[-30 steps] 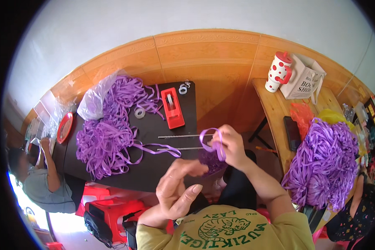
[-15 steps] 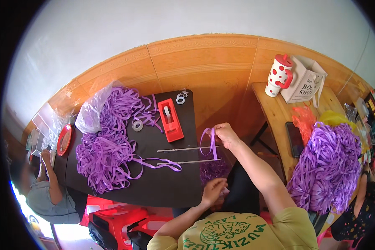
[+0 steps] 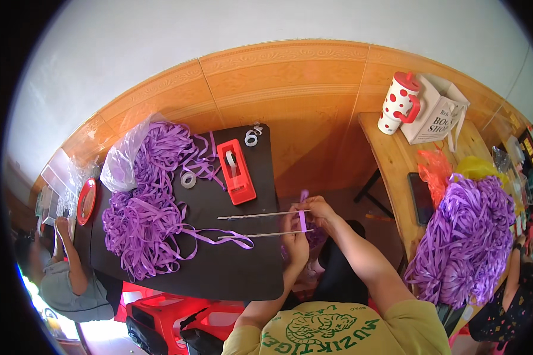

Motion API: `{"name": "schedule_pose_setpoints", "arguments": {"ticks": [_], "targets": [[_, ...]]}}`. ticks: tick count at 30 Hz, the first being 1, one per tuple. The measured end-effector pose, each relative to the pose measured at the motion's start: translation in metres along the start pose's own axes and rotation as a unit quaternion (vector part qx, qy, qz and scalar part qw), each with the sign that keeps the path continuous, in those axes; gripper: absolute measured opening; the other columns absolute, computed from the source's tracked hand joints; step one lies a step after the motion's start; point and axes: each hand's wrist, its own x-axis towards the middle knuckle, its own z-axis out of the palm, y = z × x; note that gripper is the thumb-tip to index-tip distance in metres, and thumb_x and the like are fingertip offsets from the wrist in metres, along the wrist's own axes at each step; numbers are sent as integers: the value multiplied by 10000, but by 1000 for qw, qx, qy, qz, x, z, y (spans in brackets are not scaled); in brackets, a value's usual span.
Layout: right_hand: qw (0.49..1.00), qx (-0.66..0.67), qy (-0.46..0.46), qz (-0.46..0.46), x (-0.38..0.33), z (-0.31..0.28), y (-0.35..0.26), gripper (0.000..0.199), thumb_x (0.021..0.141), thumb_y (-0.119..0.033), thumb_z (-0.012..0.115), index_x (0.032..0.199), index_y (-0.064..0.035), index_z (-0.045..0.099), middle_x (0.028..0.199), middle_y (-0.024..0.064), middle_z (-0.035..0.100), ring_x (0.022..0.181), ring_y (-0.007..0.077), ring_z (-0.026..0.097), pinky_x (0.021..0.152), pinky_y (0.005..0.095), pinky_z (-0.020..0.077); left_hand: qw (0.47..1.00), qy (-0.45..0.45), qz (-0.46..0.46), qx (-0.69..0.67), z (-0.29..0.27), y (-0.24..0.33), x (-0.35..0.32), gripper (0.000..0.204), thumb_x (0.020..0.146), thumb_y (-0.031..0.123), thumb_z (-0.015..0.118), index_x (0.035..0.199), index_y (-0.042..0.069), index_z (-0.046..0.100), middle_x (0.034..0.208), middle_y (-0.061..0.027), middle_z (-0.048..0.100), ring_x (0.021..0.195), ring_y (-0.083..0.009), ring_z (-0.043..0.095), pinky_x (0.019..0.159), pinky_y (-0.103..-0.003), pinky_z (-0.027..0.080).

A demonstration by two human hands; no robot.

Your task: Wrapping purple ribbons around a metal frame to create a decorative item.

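At the far left edge, a seated person point(image 3: 65, 278) bends over beside a round red lid point(image 3: 86, 201) on the black table point(image 3: 231, 278). One large heap of purple ribbon point(image 3: 145, 225) covers the table's left half, spilling from a clear plastic bag point(image 3: 121, 160). Three rolls of clear tape show: one point(image 3: 188, 179) beside the heap and two small ones point(image 3: 253, 135) close together at the far edge. Between them stands one red tape dispenser point(image 3: 237, 171). Two thin metal rods point(image 3: 260, 215) lie roughly parallel across the table's right half, their tips jutting past its edge; a loose ribbon strand point(image 3: 219, 238) curls against the nearer rod.

At those tips, the wearer's left hand point(image 3: 294, 239) and right hand point(image 3: 317, 208) meet, both closed around a short purple ribbon strip point(image 3: 302, 218) held upright between them, just off the table's right edge; which fingers pinch it is hard to make out at this size.

Further right, a wooden side table point(image 3: 391, 160) carries one white mug with red dots point(image 3: 398, 103), one white paper bag point(image 3: 435, 118), a dark tablet-like slab point(image 3: 421, 198), and a second purple ribbon heap point(image 3: 462, 239).
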Motion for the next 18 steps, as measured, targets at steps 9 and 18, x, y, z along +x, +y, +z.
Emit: {"name": "schedule_pose_setpoints", "arguments": {"ticks": [9, 18], "targets": [[997, -42, 36, 58, 7, -53, 57, 99, 836, -124, 652, 784, -50, 614, 615, 36, 573, 461, 102, 492, 362, 229, 305, 996, -17, -18, -87, 15, 11, 13, 166, 875, 8, 532, 1001, -32, 633, 1120, -111, 574, 1016, -190, 554, 907, -295, 432], [938, -6, 189, -289, -33, -74, 78, 235, 785, -109, 701, 1000, -42, 636, 882, 44, 593, 761, 156, 577, 668, 258, 453, 994, 3, -73, -86, 18, 8, 12, 168, 885, 43, 583, 1021, -31, 648, 983, -61, 638, 918, -123, 572, 825, -228, 432]]}}
